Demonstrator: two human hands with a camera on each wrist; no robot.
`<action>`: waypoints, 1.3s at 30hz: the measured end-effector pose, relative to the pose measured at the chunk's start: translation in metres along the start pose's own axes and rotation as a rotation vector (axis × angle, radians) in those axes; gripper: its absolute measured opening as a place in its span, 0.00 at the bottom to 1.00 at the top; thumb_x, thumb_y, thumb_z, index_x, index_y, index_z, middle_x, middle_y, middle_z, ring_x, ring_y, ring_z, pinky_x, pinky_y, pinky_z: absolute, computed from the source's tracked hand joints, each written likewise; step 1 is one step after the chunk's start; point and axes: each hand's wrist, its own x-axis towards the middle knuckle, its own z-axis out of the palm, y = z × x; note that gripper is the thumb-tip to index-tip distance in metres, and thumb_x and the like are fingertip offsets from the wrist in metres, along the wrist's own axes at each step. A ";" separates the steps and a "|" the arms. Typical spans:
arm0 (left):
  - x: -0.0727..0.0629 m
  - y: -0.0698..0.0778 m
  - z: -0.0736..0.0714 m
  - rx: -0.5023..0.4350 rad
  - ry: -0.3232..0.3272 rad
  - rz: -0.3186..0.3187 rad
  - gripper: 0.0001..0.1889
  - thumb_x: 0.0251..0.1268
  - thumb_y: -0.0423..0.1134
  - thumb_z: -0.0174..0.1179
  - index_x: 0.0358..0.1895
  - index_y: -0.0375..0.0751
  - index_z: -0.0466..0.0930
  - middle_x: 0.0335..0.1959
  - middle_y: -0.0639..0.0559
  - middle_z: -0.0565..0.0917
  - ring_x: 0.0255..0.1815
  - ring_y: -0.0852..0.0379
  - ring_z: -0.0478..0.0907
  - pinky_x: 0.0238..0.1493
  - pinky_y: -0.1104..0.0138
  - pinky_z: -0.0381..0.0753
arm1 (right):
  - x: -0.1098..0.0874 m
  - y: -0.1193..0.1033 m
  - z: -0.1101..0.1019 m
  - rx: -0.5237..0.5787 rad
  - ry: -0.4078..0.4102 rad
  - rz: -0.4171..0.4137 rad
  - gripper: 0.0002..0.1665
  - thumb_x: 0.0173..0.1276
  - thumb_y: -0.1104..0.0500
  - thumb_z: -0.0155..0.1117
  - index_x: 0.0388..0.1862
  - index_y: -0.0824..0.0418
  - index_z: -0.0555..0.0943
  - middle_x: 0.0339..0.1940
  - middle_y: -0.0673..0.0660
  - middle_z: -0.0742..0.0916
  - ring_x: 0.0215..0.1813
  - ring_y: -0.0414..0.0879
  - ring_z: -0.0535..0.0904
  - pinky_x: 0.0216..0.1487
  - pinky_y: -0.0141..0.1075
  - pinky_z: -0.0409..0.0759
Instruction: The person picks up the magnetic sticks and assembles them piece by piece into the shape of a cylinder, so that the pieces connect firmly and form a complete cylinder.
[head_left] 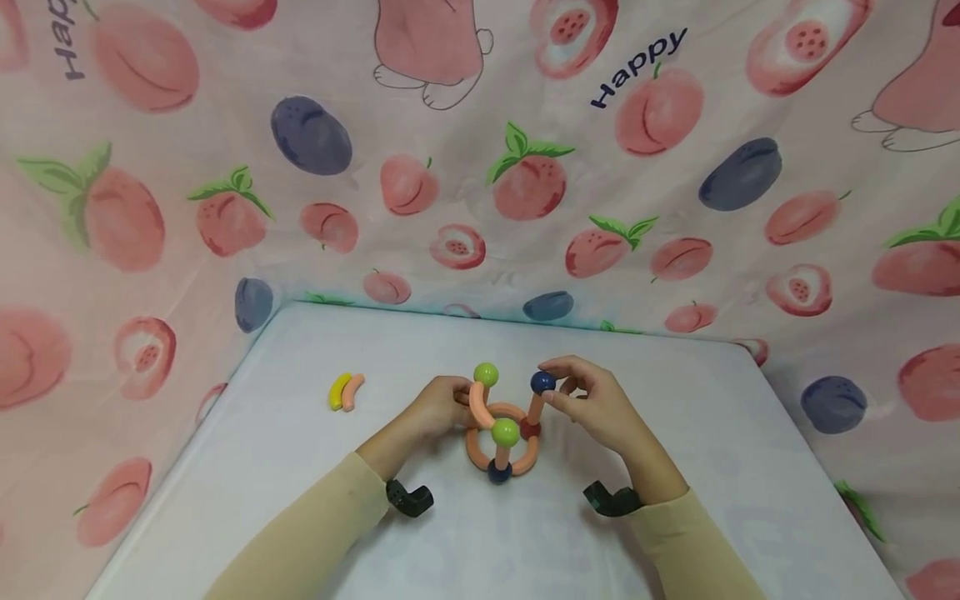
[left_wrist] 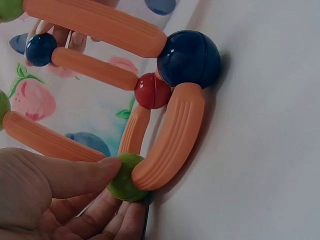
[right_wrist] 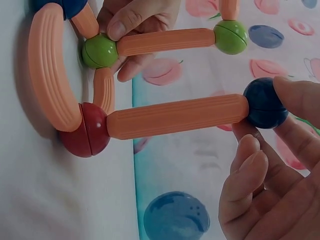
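A ball-and-stick model stands on the white table, built from orange curved rods in a ring and straight orange rods standing up from it. My left hand pinches a green ball at the base between thumb and fingers. On the right, my right hand pinches the dark blue ball atop the straight rod that rises from a red ball. Two green balls, one in front and one behind, top the other uprights, with a curved orange rod between them. Another blue ball sits at the ring's front.
Left of the model, a yellow curved rod and an orange curved rod lie side by side on the white table. A fruit-printed cloth hangs behind and around the table.
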 end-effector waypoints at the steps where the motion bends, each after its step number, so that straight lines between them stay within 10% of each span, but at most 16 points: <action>1: -0.002 0.000 0.000 0.005 0.003 -0.001 0.18 0.65 0.34 0.77 0.57 0.40 0.88 0.45 0.50 0.91 0.46 0.55 0.84 0.47 0.66 0.84 | 0.001 0.000 0.001 0.001 0.000 0.004 0.21 0.73 0.56 0.75 0.64 0.49 0.85 0.54 0.57 0.89 0.43 0.54 0.81 0.33 0.34 0.82; 39: -0.061 -0.012 -0.014 -0.104 0.027 -0.073 0.18 0.60 0.24 0.71 0.55 0.36 0.86 0.48 0.45 0.90 0.46 0.54 0.85 0.46 0.66 0.86 | 0.035 -0.006 0.017 0.038 -0.143 -0.091 0.21 0.77 0.62 0.69 0.66 0.56 0.86 0.55 0.59 0.90 0.47 0.53 0.82 0.38 0.37 0.85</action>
